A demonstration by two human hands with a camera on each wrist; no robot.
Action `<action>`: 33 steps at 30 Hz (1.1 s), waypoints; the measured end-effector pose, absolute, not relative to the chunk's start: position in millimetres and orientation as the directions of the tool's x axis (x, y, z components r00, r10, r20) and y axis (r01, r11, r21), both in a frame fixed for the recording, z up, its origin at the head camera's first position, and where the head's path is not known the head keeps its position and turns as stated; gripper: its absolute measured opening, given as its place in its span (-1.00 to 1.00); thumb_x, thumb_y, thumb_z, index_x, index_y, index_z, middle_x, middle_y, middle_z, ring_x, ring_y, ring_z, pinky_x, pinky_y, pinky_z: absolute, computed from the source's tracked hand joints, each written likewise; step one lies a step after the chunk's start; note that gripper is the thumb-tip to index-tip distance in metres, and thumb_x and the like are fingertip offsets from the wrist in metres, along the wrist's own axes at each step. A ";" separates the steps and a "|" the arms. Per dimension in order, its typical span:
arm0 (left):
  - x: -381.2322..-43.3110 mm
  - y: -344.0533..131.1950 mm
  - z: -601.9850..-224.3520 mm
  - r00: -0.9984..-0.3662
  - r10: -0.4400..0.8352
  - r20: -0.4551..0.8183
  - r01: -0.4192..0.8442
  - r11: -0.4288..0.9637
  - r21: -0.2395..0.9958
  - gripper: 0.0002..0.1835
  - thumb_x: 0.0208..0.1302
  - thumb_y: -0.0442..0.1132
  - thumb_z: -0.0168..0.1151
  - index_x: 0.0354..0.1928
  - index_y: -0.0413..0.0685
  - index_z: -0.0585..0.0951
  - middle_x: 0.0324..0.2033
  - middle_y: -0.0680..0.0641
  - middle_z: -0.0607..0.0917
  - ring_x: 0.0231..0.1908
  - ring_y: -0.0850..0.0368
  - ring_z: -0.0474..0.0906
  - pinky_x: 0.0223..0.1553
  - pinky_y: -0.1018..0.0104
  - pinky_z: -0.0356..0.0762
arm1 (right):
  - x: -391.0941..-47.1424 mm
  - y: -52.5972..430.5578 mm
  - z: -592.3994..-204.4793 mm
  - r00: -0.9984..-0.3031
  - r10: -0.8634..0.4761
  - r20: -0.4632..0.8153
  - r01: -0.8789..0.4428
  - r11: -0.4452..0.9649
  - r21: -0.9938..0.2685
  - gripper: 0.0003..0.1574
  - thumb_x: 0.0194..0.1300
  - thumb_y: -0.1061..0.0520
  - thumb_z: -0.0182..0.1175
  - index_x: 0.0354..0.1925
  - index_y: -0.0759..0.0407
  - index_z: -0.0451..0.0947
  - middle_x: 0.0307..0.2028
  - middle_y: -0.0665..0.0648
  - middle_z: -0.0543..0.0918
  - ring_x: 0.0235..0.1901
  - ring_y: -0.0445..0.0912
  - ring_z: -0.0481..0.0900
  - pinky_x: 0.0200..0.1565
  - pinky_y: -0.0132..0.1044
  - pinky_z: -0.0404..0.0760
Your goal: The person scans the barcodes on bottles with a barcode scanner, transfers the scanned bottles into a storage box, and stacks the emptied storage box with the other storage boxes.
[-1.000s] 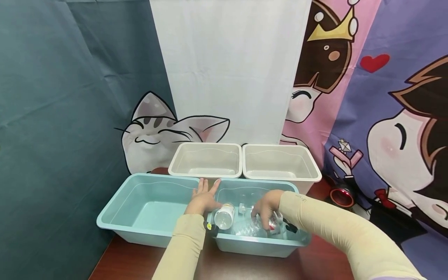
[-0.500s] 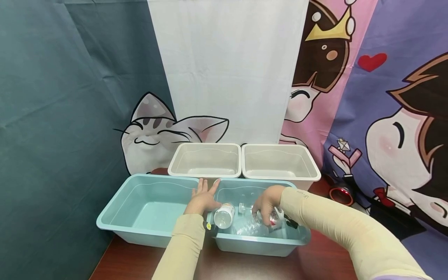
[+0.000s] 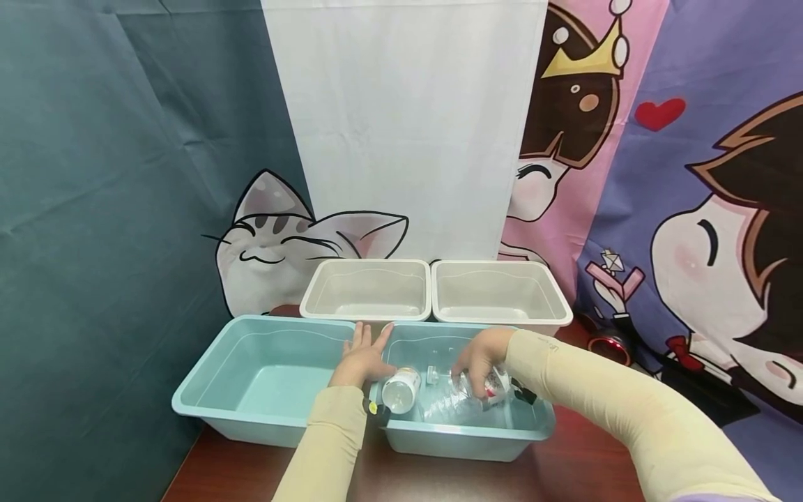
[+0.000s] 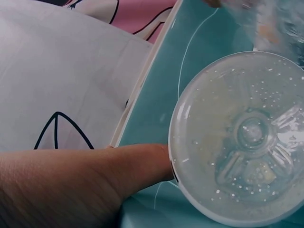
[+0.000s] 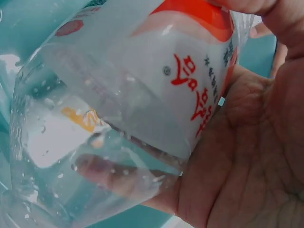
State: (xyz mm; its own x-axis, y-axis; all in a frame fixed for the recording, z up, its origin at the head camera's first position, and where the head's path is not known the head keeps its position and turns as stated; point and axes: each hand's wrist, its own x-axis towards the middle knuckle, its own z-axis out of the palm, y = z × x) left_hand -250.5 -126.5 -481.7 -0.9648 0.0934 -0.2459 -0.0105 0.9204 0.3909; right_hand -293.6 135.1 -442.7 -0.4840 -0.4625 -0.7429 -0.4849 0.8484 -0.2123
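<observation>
My right hand reaches into the right blue bin with its fingers curled round a clear plastic bottle. This bottle has a white and red label, and drops cling inside it. My left hand lies with fingers spread over the rims where the two blue bins meet. Its thumb touches the side of another clear bottle, whose round base faces the camera in the left wrist view and whose white label shows in the head view. Between the hands lie clear plastic bottles in the bin, their outlines blurred together.
The left blue bin stands beside the right one on a red-brown table. Behind them are two white bins, a left one and a right one. A black object with a red ring sits at the right, before a printed curtain.
My right hand has shifted slightly right, and more of its bottle's label shows. The left hand keeps its place on the rims.
</observation>
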 end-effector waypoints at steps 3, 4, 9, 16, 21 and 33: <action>-249.9 -126.7 -481.6 -0.964 0.095 -0.247 -0.008 0.924 0.383 0.09 0.16 0.11 0.42 0.63 0.30 -0.01 0.58 -0.35 -0.19 0.56 -0.21 -0.52 0.50 -0.27 -0.29 | -295.0 137.9 -438.1 -0.471 -0.482 -0.739 -0.485 0.841 -0.239 -0.06 -0.24 0.06 0.47 0.24 -0.25 0.57 0.21 -0.05 0.53 0.02 -0.12 0.52 -0.03 -0.08 0.67; -250.0 -126.8 -481.7 -0.964 0.095 -0.247 -0.007 0.924 0.381 0.09 0.16 0.11 0.42 0.63 0.30 -0.02 0.57 -0.35 -0.19 0.56 -0.21 -0.51 0.50 -0.27 -0.29 | -295.9 139.0 -436.9 -0.466 -0.484 -0.741 -0.477 0.842 -0.251 -0.07 -0.23 0.07 0.46 0.24 -0.25 0.56 0.22 -0.04 0.52 0.00 -0.12 0.53 -0.04 -0.07 0.67; -251.2 -127.3 -484.8 -0.965 0.094 -0.245 -0.002 0.931 0.365 0.08 0.18 0.11 0.40 0.63 0.30 -0.03 0.58 -0.35 -0.17 0.56 -0.21 -0.51 0.51 -0.26 -0.27 | -302.2 143.5 -432.6 -0.452 -0.508 -0.733 -0.445 0.841 -0.308 -0.12 -0.15 0.08 0.44 0.24 -0.25 0.54 0.24 0.01 0.49 -0.05 -0.09 0.57 -0.23 -0.04 0.72; -250.4 -125.6 -486.2 -0.969 0.092 -0.231 0.005 0.936 0.352 0.08 0.17 0.12 0.41 0.63 0.30 -0.02 0.57 -0.35 -0.13 0.57 -0.21 -0.49 0.51 -0.26 -0.25 | -307.3 147.0 -427.4 -0.466 -0.557 -0.687 -0.422 0.823 -0.380 -0.18 -0.12 0.12 0.41 0.19 -0.23 0.52 0.14 -0.01 0.48 -0.08 -0.06 0.57 -0.30 -0.07 0.73; -250.6 -125.3 -486.5 -0.969 0.086 -0.230 0.000 0.936 0.351 0.08 0.18 0.12 0.41 0.63 0.30 -0.02 0.57 -0.35 -0.13 0.57 -0.20 -0.49 0.51 -0.25 -0.26 | -310.1 150.2 -429.6 -0.475 -0.587 -0.655 -0.414 0.806 -0.423 -0.13 -0.13 0.11 0.37 0.25 -0.17 0.50 0.11 -0.01 0.49 -0.13 -0.06 0.60 -0.29 -0.08 0.73; -251.6 -124.4 -488.5 -0.971 0.083 -0.222 0.002 0.940 0.342 0.08 0.18 0.13 0.41 0.63 0.32 -0.02 0.57 -0.35 -0.12 0.57 -0.21 -0.49 0.51 -0.25 -0.25 | -316.7 153.3 -436.3 -0.479 -0.652 -0.587 -0.359 0.757 -0.547 -0.03 -0.11 0.12 0.34 0.37 -0.05 0.40 0.08 0.04 0.51 -0.09 -0.03 0.60 -0.26 -0.09 0.74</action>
State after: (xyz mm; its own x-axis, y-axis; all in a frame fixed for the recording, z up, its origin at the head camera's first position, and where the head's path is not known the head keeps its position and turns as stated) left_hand -251.6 -124.4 -488.5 -0.9714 0.0826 -0.2224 0.0016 0.9397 0.3419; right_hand -316.7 153.3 -436.3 -0.4795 -0.6519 -0.5875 -0.3586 0.7565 -0.5468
